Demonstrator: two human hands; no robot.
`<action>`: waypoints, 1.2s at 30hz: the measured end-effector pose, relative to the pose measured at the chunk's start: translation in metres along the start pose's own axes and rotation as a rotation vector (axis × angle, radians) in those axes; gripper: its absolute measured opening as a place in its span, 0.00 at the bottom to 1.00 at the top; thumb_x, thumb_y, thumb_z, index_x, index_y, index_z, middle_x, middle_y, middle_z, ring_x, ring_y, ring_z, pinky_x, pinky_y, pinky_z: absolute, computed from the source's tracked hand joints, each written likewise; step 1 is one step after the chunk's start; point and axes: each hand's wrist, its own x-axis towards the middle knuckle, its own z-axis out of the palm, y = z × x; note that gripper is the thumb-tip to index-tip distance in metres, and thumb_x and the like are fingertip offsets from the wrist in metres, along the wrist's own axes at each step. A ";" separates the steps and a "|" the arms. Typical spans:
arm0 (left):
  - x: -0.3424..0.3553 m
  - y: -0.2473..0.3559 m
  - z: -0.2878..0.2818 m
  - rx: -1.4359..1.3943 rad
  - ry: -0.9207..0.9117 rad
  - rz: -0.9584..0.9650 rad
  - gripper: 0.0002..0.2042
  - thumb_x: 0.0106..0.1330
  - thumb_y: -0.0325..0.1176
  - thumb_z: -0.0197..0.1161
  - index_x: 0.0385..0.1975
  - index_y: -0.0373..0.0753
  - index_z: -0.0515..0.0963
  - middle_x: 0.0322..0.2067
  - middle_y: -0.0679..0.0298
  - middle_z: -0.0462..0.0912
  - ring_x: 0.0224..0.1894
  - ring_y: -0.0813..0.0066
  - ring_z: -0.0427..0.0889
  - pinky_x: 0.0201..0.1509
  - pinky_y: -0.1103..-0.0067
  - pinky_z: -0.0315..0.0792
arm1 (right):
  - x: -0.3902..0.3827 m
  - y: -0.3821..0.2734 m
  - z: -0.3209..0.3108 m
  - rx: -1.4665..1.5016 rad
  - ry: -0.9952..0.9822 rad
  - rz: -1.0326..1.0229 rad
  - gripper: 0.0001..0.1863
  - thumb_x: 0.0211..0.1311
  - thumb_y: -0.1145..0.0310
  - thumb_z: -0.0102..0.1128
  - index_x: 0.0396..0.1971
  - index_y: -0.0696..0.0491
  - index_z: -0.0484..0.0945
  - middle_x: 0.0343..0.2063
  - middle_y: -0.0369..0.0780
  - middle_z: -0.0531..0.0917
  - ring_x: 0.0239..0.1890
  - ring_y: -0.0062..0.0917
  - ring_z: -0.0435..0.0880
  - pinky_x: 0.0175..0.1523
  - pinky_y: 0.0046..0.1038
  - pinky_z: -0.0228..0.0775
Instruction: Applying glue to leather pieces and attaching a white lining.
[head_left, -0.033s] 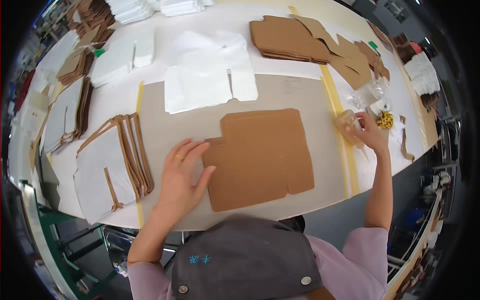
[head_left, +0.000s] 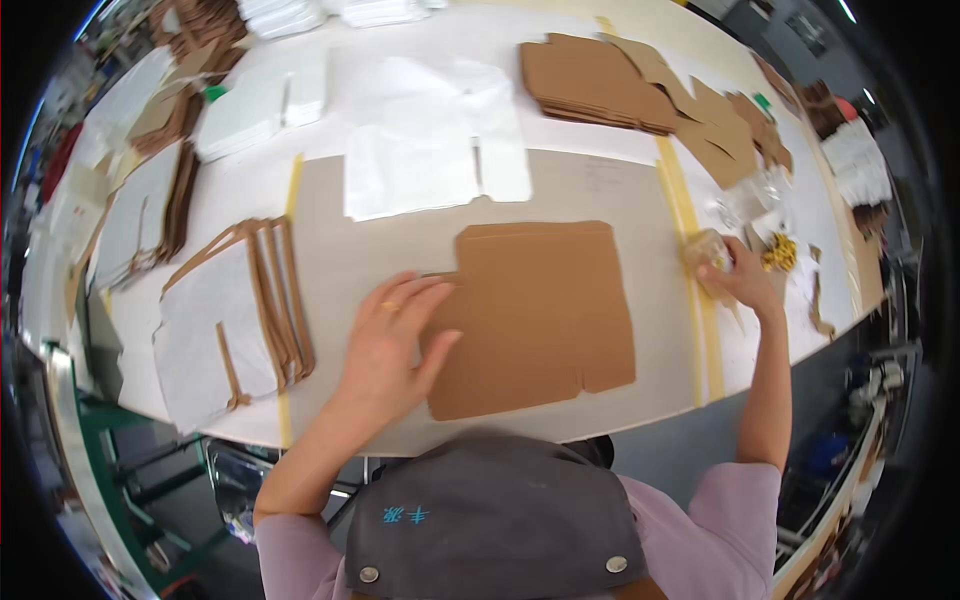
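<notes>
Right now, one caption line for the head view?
Left hand flat on a brown die-cut cardboard blank; right hand reaching to a small clear plastic bag.

Flat box blank [head_left: 540,315] at frame centre: brown cardboard, matt, smooth. Stack of blanks [head_left: 590,85], upper right: same matt brown board. Sheets [head_left: 430,140], upper centre: white paper, matt. Table [head_left: 350,260]: pale, smooth, dull, with yellow tape strips [head_left: 690,250]. Bag [head_left: 705,250], right: clear glossy plastic.

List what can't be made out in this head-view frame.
- Right hand: covers a small clear packet; contents and grip unclear.
- Yellow bits: too small to identify.
- Flat brown cardboard blank: left edge hidden under left hand.
- Table far ends: smeared by fisheye rim.
</notes>
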 end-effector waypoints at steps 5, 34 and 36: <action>0.024 0.012 0.029 -0.073 0.014 0.106 0.20 0.58 0.31 0.65 0.51 0.37 0.74 0.48 0.57 0.78 0.55 0.54 0.73 0.61 0.65 0.66 | -0.022 0.053 0.002 0.635 0.086 0.182 0.29 0.63 0.54 0.61 0.57 0.57 0.70 0.56 0.48 0.74 0.56 0.32 0.76 0.56 0.30 0.70; 0.033 -0.012 0.024 -0.281 0.058 -0.151 0.12 0.57 0.21 0.63 0.42 0.35 0.79 0.40 0.54 0.80 0.49 0.57 0.79 0.52 0.70 0.72 | -0.101 -0.102 0.103 1.218 0.624 0.219 0.27 0.63 0.65 0.62 0.59 0.54 0.64 0.50 0.38 0.76 0.50 0.24 0.78 0.54 0.27 0.75; 0.033 -0.013 0.025 -0.271 0.057 -0.152 0.12 0.57 0.21 0.63 0.42 0.35 0.79 0.40 0.54 0.80 0.48 0.57 0.79 0.52 0.70 0.72 | -0.101 -0.103 0.104 1.205 0.632 0.229 0.27 0.63 0.65 0.62 0.58 0.54 0.64 0.50 0.39 0.76 0.50 0.24 0.78 0.54 0.28 0.75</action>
